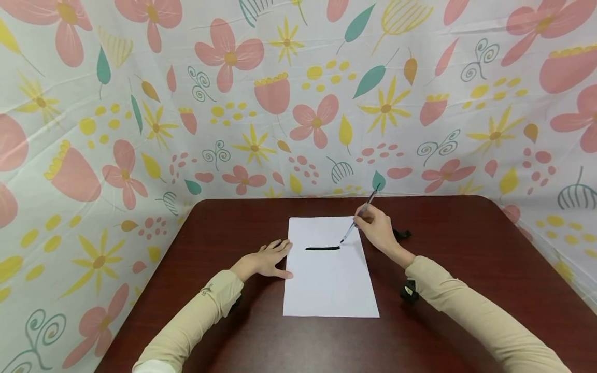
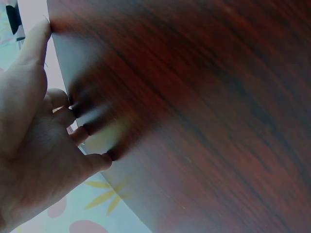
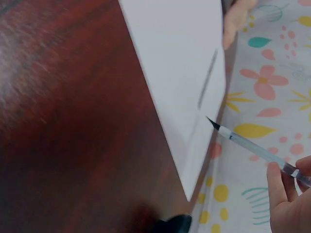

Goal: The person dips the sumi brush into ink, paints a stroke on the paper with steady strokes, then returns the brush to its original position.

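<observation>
A white sheet of paper (image 1: 326, 290) lies on the dark wooden table, bearing one thick black horizontal stroke (image 1: 323, 248). My right hand (image 1: 375, 228) pinches a brush pen (image 3: 252, 151) with a clear barrel and a dark pointed tip. In the head view the tip is close by the right end of the stroke; the right wrist view shows it over the paper. My left hand (image 1: 268, 260) rests at the paper's left edge, fingers spread, with fingertips and thumb on the margin. In the left wrist view the left hand (image 2: 43, 141) holds nothing.
The reddish-brown table (image 1: 233, 223) extends around the paper. Behind it and along the sides hangs a white cloth (image 1: 177, 124) printed with flowers and leaves. A small black object (image 1: 402, 234) lies beyond the right wrist, and a black strap piece (image 1: 409, 291) shows under the right sleeve.
</observation>
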Tool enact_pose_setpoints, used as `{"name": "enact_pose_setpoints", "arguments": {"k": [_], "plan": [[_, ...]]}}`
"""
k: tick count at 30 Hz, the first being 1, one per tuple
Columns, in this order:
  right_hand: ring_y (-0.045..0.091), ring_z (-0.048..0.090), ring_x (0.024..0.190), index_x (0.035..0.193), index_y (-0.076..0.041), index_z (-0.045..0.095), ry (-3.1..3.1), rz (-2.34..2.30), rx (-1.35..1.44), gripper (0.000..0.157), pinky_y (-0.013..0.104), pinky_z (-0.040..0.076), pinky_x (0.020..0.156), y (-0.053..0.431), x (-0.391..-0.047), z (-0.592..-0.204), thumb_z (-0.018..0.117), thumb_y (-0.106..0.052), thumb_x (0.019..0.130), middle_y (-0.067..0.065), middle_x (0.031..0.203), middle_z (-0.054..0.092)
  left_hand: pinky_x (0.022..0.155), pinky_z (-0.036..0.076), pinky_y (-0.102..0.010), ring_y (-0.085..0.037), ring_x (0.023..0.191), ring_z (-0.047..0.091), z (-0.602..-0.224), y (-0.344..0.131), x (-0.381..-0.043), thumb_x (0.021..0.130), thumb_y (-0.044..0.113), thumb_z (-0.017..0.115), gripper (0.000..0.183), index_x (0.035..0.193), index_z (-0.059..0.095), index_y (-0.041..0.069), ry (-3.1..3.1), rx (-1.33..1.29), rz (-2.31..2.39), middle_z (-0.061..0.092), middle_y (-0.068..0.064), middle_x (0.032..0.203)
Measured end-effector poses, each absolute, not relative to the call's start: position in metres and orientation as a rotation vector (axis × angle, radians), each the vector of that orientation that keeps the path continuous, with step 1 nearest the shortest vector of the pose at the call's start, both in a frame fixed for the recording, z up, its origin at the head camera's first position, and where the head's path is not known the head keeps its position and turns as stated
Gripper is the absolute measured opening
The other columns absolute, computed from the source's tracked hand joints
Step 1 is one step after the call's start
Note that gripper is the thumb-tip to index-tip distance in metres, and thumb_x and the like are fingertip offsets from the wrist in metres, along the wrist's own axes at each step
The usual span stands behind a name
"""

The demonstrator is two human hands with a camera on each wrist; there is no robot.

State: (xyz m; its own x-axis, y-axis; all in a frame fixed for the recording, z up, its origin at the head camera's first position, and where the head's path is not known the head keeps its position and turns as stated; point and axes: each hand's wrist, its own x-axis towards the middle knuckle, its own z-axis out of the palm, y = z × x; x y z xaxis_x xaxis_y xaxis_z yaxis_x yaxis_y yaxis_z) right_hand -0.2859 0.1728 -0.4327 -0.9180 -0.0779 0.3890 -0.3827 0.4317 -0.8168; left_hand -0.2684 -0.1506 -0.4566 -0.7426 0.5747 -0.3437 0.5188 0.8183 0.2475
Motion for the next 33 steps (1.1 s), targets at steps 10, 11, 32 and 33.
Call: {"name": "enact_pose_setpoints", "arguments": {"k": [10, 11, 32, 33], "plan": [[0.026, 0.067, 0.082, 0.094, -0.004, 0.062, -2.230, 1.379, 0.387, 0.009, 0.016, 0.051, 0.068, 0.174, -0.271, -0.402, 0.061, -0.009, 0.086, 0.017, 0.088, 0.067, 0.108, 0.013, -0.059, -0.033, 0.143, 0.002, -0.457, -0.150, -0.267, 0.084, 0.058, 0.051, 0.093, 0.149, 0.005, 0.010, 2.593, 0.818, 0.181, 0.002, -0.009, 0.155], [0.023, 0.067, 0.082, 0.094, -0.004, 0.062, -2.228, 1.343, 0.388, 0.009, 0.014, 0.050, 0.069, 0.174, -0.268, -0.400, 0.061, -0.008, 0.086, 0.016, 0.087, 0.068, 0.108, 0.013, -0.059, -0.033, 0.143, 0.002, -0.457, -0.150, -0.267, 0.084, 0.058, 0.052, 0.093, 0.149, 0.005, 0.010, 2.592, 0.820, 0.183, 0.002, -0.010, 0.155], [0.014, 0.066, 0.081, 0.095, -0.007, 0.064, -2.135, 1.050, 0.765, 0.016, 0.006, 0.047, 0.071, 0.199, -0.281, -0.430, 0.065, 0.001, 0.081, 0.004, 0.091, 0.064, 0.108, 0.013, -0.059, -0.032, 0.143, 0.002, -0.456, -0.151, -0.268, 0.084, 0.059, 0.051, 0.093, 0.149, 0.006, 0.011, 2.599, 0.820, 0.188, 0.002, -0.008, 0.156], [0.013, 0.066, 0.082, 0.095, -0.007, 0.063, -2.143, 1.037, 0.769, 0.016, 0.006, 0.047, 0.072, 0.199, -0.281, -0.430, 0.065, 0.000, 0.081, 0.004, 0.091, 0.064, 0.108, 0.014, -0.060, -0.033, 0.143, 0.003, -0.456, -0.151, -0.268, 0.084, 0.059, 0.052, 0.093, 0.149, 0.006, 0.010, 2.600, 0.823, 0.189, 0.003, -0.009, 0.156]]}}
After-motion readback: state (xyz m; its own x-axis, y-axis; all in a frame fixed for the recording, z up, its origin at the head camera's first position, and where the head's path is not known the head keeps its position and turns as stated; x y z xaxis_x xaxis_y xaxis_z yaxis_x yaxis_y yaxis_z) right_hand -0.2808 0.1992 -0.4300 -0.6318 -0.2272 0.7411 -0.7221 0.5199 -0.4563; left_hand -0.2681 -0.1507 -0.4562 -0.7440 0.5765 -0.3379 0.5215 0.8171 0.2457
